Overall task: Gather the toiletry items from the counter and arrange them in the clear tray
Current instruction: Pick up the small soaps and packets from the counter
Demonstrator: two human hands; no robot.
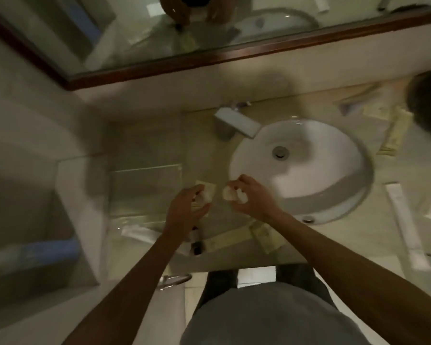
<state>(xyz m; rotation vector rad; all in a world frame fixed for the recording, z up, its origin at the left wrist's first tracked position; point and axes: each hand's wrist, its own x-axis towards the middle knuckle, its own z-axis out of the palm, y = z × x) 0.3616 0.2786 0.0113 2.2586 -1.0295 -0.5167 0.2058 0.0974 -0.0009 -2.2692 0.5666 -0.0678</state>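
Gathering is under way: the right hand (pixel 250 199) pinches a small pale crinkled packet (pixel 234 194), and the left hand (pixel 187 210) curls round what seems, through blur, a flat cream sachet (pixel 207 192). The clear tray (pixel 144 190), glossy and rectangular, lies just left of the left hand; next, set both inside.

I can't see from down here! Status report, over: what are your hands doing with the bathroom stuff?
Left hand grip on a small packet. Right hand grip on small white items. Clear tray beside left hand, looks empty. Nothing blocking.
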